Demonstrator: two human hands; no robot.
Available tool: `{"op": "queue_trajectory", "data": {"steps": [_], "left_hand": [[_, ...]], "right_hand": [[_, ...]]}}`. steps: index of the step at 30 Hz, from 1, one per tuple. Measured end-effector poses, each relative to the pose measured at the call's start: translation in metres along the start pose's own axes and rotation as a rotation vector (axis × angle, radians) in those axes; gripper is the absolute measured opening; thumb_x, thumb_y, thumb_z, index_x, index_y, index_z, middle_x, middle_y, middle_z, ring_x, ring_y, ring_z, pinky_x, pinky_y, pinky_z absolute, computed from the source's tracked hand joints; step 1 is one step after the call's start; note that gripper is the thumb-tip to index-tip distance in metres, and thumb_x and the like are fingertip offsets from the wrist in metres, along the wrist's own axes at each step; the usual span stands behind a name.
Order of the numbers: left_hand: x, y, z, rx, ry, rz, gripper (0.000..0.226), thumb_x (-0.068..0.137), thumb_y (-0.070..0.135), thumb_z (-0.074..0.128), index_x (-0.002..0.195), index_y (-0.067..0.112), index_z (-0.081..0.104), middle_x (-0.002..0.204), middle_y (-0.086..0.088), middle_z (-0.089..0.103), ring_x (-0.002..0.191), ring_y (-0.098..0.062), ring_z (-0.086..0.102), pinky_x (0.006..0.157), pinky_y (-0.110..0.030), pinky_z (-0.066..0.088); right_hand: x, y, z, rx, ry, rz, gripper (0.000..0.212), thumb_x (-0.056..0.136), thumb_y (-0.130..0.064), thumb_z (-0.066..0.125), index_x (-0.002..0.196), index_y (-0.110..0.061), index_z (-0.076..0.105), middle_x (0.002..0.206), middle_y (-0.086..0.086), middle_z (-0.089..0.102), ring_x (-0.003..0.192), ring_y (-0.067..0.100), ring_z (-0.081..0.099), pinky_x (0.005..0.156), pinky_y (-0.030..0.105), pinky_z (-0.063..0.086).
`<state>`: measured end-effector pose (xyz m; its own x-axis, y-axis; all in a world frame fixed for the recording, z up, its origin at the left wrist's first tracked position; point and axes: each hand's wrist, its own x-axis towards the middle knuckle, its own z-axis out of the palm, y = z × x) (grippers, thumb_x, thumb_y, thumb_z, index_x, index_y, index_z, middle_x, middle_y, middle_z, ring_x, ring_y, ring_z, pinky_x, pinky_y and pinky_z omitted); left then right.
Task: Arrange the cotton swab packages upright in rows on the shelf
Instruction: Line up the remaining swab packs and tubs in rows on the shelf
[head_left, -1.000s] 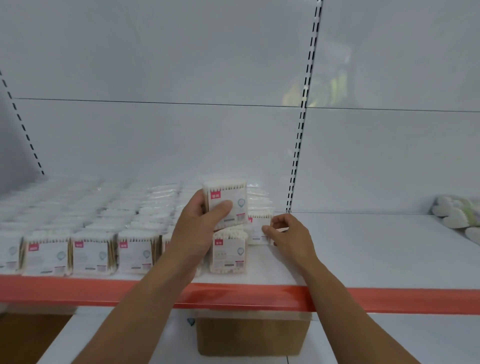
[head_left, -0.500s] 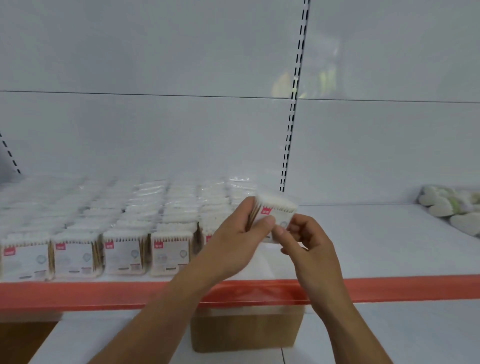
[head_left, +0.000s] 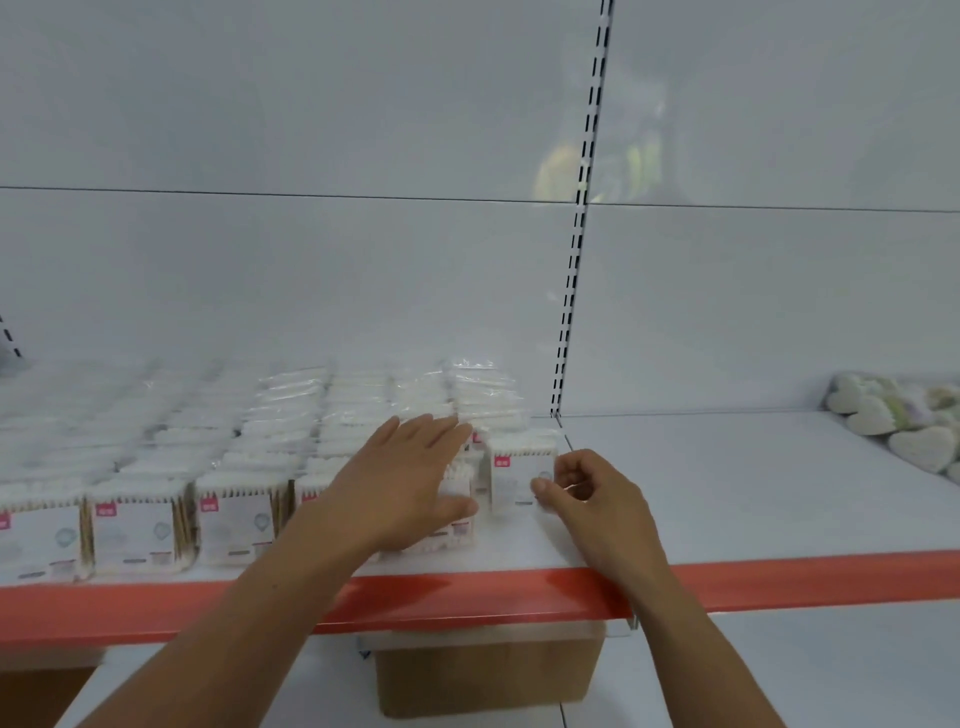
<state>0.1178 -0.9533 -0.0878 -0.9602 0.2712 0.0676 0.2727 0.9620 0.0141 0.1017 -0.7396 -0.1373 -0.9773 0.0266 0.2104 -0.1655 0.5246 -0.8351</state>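
Several rows of cotton swab packages (head_left: 234, 519) stand upright on the white shelf (head_left: 727, 493), filling its left part up to the back panel. My left hand (head_left: 405, 483) lies flat with straight fingers over the front packages near the right end of the rows, its thumb against a package front. Just to the right, one package (head_left: 511, 475) with a pink label stands upright at the end of the rows. My right hand (head_left: 587, 493) pinches its lower right corner between thumb and curled fingers.
A red strip (head_left: 779, 579) runs along the shelf's front edge. A bag of white heart-shaped items (head_left: 893, 421) lies at the far right. A slotted upright (head_left: 576, 244) divides the back panel. A brown cardboard box (head_left: 483, 670) sits on the lower shelf.
Both hands held one package in the air half a second ago. That package now stands on the shelf at the right end; my left hand has let go and flattened onto the neighbouring packages.
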Motion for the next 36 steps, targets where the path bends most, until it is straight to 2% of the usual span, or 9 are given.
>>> {"op": "queue_trajectory", "data": {"steps": [7,13,19,24,27,31,33,36], "left_hand": [[0.000,-0.009,0.004,0.017,-0.009,0.019,0.086,0.098,0.059,0.043,0.159,0.026,-0.008,0.168,0.007,-0.004,0.153,-0.011,-0.006,0.125,-0.032,-0.005],[0.000,-0.010,0.005,0.010,-0.003,0.019,0.084,0.098,0.060,0.042,0.159,0.027,-0.005,0.168,0.008,-0.004,0.154,-0.010,-0.005,0.124,-0.031,-0.004],[-0.002,-0.008,0.002,0.017,-0.021,0.023,0.081,0.099,0.060,0.039,0.159,0.027,-0.005,0.168,0.008,-0.003,0.154,-0.011,-0.004,0.124,-0.031,-0.003],[-0.002,-0.003,-0.007,-0.019,-0.022,-0.003,0.082,0.097,0.061,0.044,0.159,0.027,0.003,0.167,0.006,0.006,0.153,-0.013,0.006,0.122,-0.031,0.003],[-0.003,0.005,-0.014,-0.045,0.014,-0.048,0.083,0.095,0.063,0.045,0.159,0.025,0.010,0.167,0.005,0.013,0.152,-0.014,0.013,0.122,-0.032,0.008],[-0.003,0.031,-0.022,-0.086,0.121,-0.087,0.076,0.095,0.063,0.044,0.157,0.027,0.020,0.164,0.007,0.021,0.150,-0.013,0.019,0.121,-0.030,0.013],[0.001,0.062,-0.022,-0.159,0.194,-0.075,0.071,0.093,0.062,0.047,0.154,0.030,0.030,0.160,0.009,0.031,0.146,-0.013,0.029,0.118,-0.031,0.022],[0.011,0.129,-0.012,-0.263,0.211,-0.031,0.062,0.093,0.063,0.046,0.148,0.037,0.037,0.154,0.017,0.039,0.141,-0.007,0.037,0.115,-0.030,0.029]], "right_hand": [[0.018,-0.001,0.016,-0.131,-0.074,-0.036,0.016,0.089,-0.038,0.067,0.094,-0.026,0.059,0.089,-0.014,0.064,0.081,0.004,0.061,0.066,0.018,0.041],[0.028,0.002,0.021,-0.144,-0.070,-0.045,0.016,0.089,-0.038,0.067,0.095,-0.024,0.061,0.088,-0.013,0.065,0.082,0.008,0.061,0.069,0.023,0.042],[0.032,0.001,0.028,-0.126,-0.058,-0.047,0.023,0.090,-0.039,0.066,0.104,-0.022,0.062,0.087,-0.016,0.060,0.084,0.008,0.059,0.078,0.027,0.047],[0.030,0.000,0.024,-0.090,-0.085,-0.033,0.031,0.089,-0.040,0.067,0.111,-0.018,0.063,0.090,-0.012,0.061,0.088,0.010,0.059,0.079,0.026,0.046],[0.029,0.000,0.008,-0.072,-0.170,-0.012,0.037,0.090,-0.043,0.066,0.117,-0.018,0.062,0.101,-0.007,0.064,0.094,0.011,0.060,0.079,0.023,0.044],[0.033,0.005,-0.034,-0.203,-0.191,-0.043,0.036,0.099,-0.042,0.051,0.124,-0.018,0.060,0.119,-0.002,0.065,0.109,0.016,0.059,0.088,0.026,0.043],[0.035,0.016,-0.066,-0.281,-0.194,-0.041,0.039,0.101,-0.043,0.046,0.127,-0.018,0.059,0.124,-0.001,0.064,0.114,0.018,0.058,0.092,0.028,0.042],[0.034,0.042,-0.128,-0.382,-0.198,-0.015,0.044,0.100,-0.048,0.045,0.129,-0.019,0.059,0.127,-0.002,0.062,0.114,0.018,0.057,0.094,0.031,0.042]]}}
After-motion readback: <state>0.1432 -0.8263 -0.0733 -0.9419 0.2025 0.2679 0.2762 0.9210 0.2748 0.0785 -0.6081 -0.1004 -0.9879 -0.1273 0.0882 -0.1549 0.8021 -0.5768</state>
